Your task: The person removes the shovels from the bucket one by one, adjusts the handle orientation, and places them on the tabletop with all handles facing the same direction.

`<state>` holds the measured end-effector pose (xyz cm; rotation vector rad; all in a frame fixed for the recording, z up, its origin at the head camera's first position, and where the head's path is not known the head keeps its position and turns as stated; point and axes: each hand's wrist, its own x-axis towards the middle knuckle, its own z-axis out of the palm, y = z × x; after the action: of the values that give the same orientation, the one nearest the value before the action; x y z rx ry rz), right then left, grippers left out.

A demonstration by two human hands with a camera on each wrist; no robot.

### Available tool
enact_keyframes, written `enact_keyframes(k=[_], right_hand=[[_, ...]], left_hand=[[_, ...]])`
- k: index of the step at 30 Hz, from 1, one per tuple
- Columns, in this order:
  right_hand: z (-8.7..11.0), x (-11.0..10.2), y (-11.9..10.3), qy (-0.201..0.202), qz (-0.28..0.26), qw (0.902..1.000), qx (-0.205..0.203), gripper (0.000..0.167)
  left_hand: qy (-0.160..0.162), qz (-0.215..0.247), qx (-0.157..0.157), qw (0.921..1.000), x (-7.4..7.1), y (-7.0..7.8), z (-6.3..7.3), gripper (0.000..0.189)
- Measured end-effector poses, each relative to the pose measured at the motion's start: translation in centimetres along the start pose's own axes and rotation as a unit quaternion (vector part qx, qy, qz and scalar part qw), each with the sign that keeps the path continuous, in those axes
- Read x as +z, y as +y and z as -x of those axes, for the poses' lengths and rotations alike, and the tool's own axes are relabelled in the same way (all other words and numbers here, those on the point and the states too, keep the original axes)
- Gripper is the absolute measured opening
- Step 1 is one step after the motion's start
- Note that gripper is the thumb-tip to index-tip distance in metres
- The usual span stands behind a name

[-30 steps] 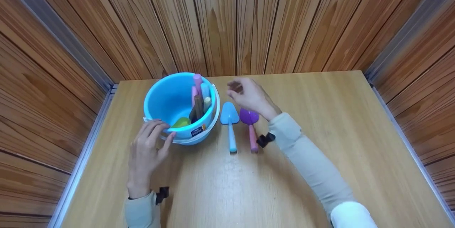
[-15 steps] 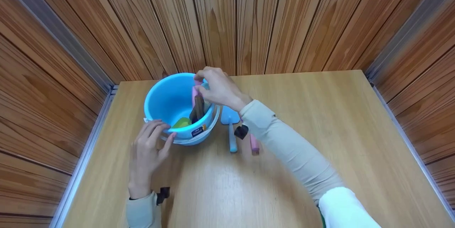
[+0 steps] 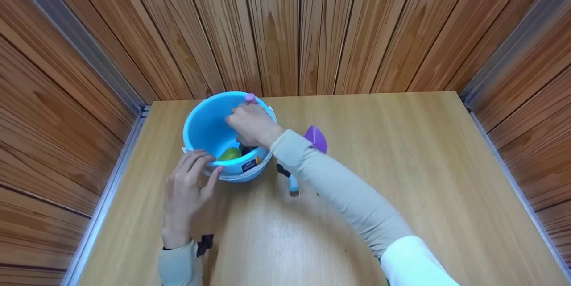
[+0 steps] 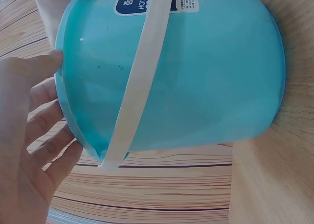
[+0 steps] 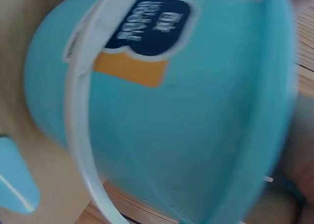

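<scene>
- Blue bucket (image 3: 201, 122), head view: it is standing upright on the wooden table (image 3: 424, 179), left of centre, a dark label (image 3: 250, 164) showing near its rim.
- Same view: the left hand (image 3: 185, 188) is resting at the near-left rim, fingers relaxed, tips touching it.
- The right hand (image 3: 254, 124) is reaching over the right side into the bucket; its fingertips are hiding from sight, so I cannot tell whether they are pinching anything.
- Beside that hand, a pink handle (image 3: 250, 98) is sticking up at the far rim; a green piece (image 3: 230, 153) is lying inside.
- Right of the bucket, a purple blade (image 3: 316, 138) and a light-blue handle (image 3: 293, 184) are peeking out around the sleeve (image 3: 339, 181).
- Left wrist view: the thumb and spread fingers are touching the rim; a white handle (image 4: 139, 82) is crossing the bucket's outside.
- Right wrist view: the bucket's blurred wall is filling most of the picture, and a light-blue blade (image 5: 18, 177) is lying on the table nearby.
</scene>
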<state>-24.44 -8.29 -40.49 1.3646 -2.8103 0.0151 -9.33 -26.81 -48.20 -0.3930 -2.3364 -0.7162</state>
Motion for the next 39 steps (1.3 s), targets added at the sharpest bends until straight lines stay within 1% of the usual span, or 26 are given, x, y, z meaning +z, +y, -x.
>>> enact_keyframes(k=[1,3,5,7,10,12,16,20,25,31,34,37,39], right_hand=[[-0.2,0.2,-0.3,-0.013,0.036,0.9993,0.001,0.044],[-0.6,0.5,-1.0,-0.036,0.100,0.9943,0.003,0.041],[-1.0,0.6,-1.7,-0.057,0.151,0.9868,0.006,0.037],[-1.3,0.6,-2.4,-0.080,0.197,0.9770,0.007,0.034],[-1.6,0.5,-3.3,-0.118,0.240,0.9635,0.015,0.033],[-1.8,0.5,-3.8,-0.145,0.257,0.9551,0.023,0.035],[-2.1,0.7,-4.4,-0.194,0.261,0.9450,0.038,0.036],[-2.6,1.0,-4.9,-0.221,0.257,0.9397,0.046,0.036],[-3.4,1.5,-5.5,-0.233,0.277,0.9315,0.035,0.038],[-4.0,2.1,-6.1,-0.251,0.272,0.9283,0.038,0.043],[-4.1,2.3,-6.1,-0.254,0.275,0.9263,0.038,0.045],[-4.1,2.6,-6.0,-0.247,0.281,0.9267,0.039,0.046],[-4.2,2.7,-5.9,-0.235,0.279,0.9301,0.041,0.042]], left_hand=[[-0.001,0.000,0.000,1.0000,0.0,0.0,0.1,0.032],[-0.001,0.000,0.000,1.0000,0.0,0.0,0.2,0.032],[0.000,0.000,-0.001,1.0000,0.0,0.0,0.2,0.032],[0.002,0.002,-0.002,1.0000,0.0,0.1,0.2,0.033],[0.002,0.000,-0.003,1.0000,0.0,0.1,0.1,0.034],[0.002,-0.001,-0.003,1.0000,0.0,0.1,0.1,0.034],[0.000,0.000,-0.004,1.0000,0.1,0.1,0.1,0.033],[0.000,0.001,-0.002,1.0000,0.0,0.1,0.1,0.032],[0.002,-0.005,0.001,1.0000,-0.2,0.1,0.0,0.033],[0.010,-0.003,0.004,0.9999,-0.1,0.0,0.1,0.037],[0.008,-0.005,0.005,0.9999,-0.1,0.0,0.1,0.038],[0.009,-0.002,0.005,0.9999,-0.1,0.0,0.0,0.038],[0.008,-0.004,0.006,0.9999,-0.1,0.0,0.0,0.038]])
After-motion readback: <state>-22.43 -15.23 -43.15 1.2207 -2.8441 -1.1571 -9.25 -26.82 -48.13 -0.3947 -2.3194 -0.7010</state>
